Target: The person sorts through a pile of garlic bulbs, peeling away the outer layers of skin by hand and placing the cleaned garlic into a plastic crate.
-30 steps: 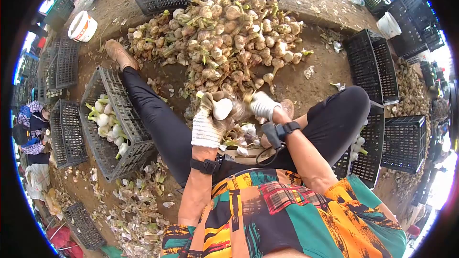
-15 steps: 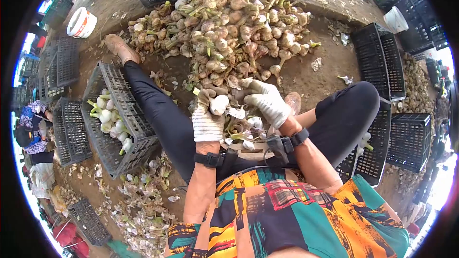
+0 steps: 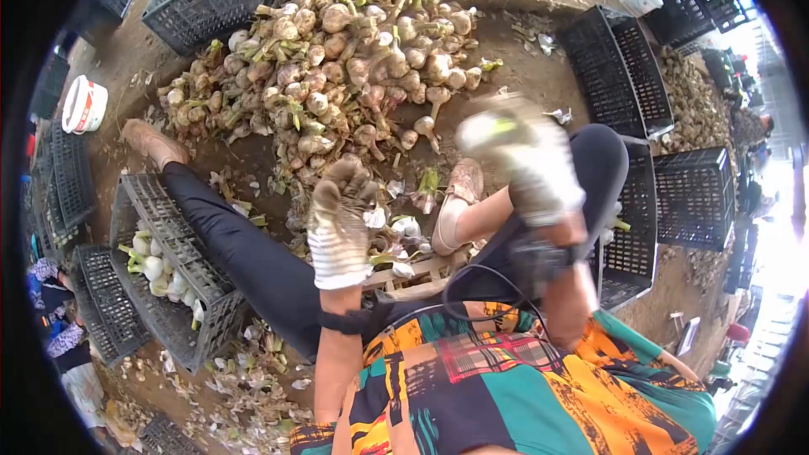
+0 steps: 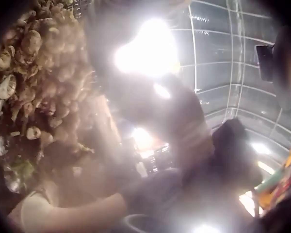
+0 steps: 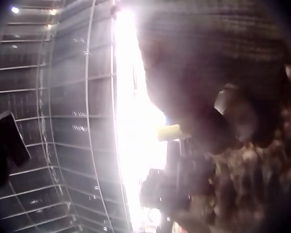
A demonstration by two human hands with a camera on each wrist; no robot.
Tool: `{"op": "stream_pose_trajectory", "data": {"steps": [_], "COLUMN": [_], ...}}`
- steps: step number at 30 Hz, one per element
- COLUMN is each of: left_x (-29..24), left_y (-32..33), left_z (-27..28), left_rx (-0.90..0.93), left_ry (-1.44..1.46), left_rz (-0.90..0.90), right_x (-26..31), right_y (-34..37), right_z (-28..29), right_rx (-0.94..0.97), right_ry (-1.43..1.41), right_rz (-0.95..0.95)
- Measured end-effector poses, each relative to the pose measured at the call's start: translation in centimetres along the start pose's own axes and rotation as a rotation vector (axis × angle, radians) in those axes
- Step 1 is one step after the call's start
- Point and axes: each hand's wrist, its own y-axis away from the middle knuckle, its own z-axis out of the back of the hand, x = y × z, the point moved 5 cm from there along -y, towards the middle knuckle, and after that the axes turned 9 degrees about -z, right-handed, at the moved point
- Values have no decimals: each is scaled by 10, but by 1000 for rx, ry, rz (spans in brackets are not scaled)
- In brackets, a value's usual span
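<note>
My gloved left hand (image 3: 337, 232) is raised in front of the garlic pile (image 3: 337, 59), its fingers loosely bent with nothing visible in them. Off to the right and blurred, my gloved right hand (image 3: 531, 160) grips a white garlic bulb (image 3: 480, 131) above the bent knee. In the right wrist view, that bulb (image 5: 240, 116) lies among dark fingers, and a pale yellow stem end (image 5: 169, 132) sticks out. Loose peeled skins and pale garlic pieces (image 3: 404, 226) lie between the legs. The left wrist view shows no clear sight of the left hand.
A tilted black crate (image 3: 173, 261) holding white bulbs stands beside the left leg. More black crates (image 3: 628, 232) stand to the right, and one (image 3: 211, 0) behind the pile. White buckets (image 3: 84, 105) sit at both sides. Garlic skins (image 3: 236, 388) litter the ground.
The white bulb has passed from my left hand to my right, which has swung up and to the right. The head view has turned, shifting the pile and crates leftward.
</note>
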Motion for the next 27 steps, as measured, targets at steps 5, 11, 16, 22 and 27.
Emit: {"op": "stream_pose_trajectory", "data": {"steps": [5,11,16,22,27], "left_x": [8,45,16,7,44], "left_y": [5,9,18,20,9], "left_z": [99,103,122,121,111], "left_rx": [-698,-660,-806,-800,-692], "left_ry": [-145,-156,-134,-144,-21], "left_rz": [195,421,361,394,473], "right_x": [-11,1,-234,-282,-220], "right_y": [30,-68,-217,-241,-203], "right_z": [232,35,-64,-60,-79], "right_rx": [-843,-350,-40,-2,-95], "right_ry": [970,606,899,815,549], "right_rz": [119,227,-358,-396,-148]}}
